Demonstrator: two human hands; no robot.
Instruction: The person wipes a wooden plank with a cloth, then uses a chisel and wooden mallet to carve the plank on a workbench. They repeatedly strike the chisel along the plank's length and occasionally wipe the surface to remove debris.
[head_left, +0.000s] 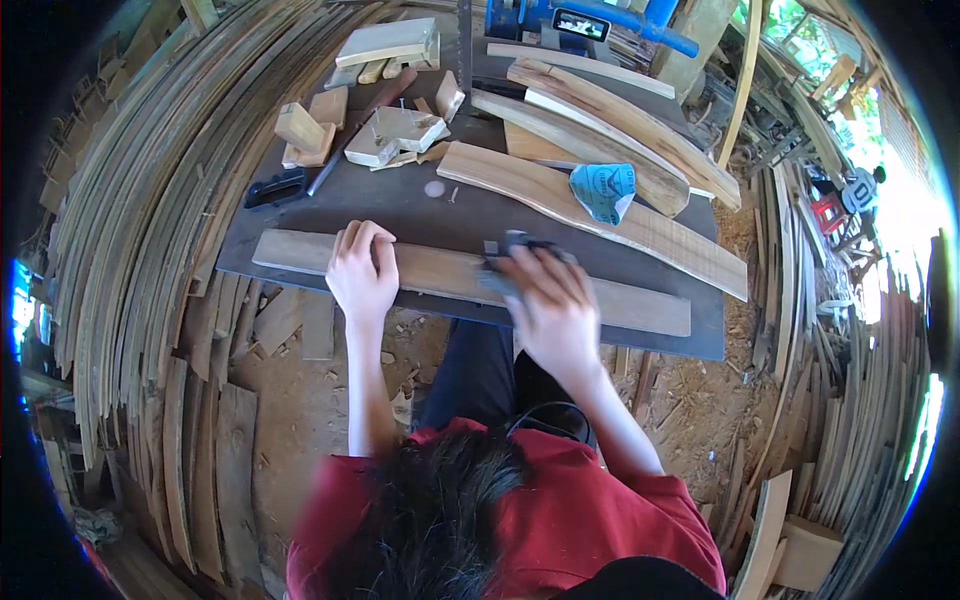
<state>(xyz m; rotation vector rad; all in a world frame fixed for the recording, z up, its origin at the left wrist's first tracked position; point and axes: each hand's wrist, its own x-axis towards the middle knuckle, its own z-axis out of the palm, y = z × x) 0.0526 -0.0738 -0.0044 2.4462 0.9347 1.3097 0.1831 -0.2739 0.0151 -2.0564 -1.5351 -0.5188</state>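
Note:
A long flat wooden board lies along the near edge of the dark worktable. My left hand presses down flat on the board's left part, fingers curled over its far edge. My right hand is blurred and grips a dark sanding block or pad that rests on the board's middle. A folded blue piece of sandpaper lies on a second, curved board just behind.
Several more curved boards lie across the table's far right. Wood blocks and offcuts and a black handle-shaped tool sit at the far left. A blue machine stands behind. Stacked thin strips surround the table on a sawdust floor.

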